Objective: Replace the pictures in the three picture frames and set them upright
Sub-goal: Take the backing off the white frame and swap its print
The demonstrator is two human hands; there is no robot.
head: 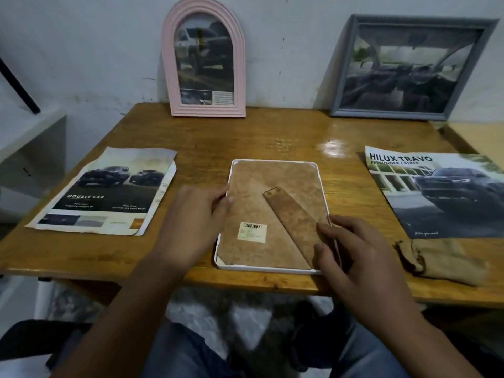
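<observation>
Fingers point(326, 230) on white frame point(272, 269) edges

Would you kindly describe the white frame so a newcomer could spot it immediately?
On the wooden table, look at the near edge, between the two hands. The white frame lies face down there, brown backing and stand showing. The pink frame and grey frame stand against the wall.

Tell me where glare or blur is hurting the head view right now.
Head view: glare patch on the table behind the white frame; pink frame and grey frame pictures look soft; lap area below is blurred; both hands stay readable.
</observation>
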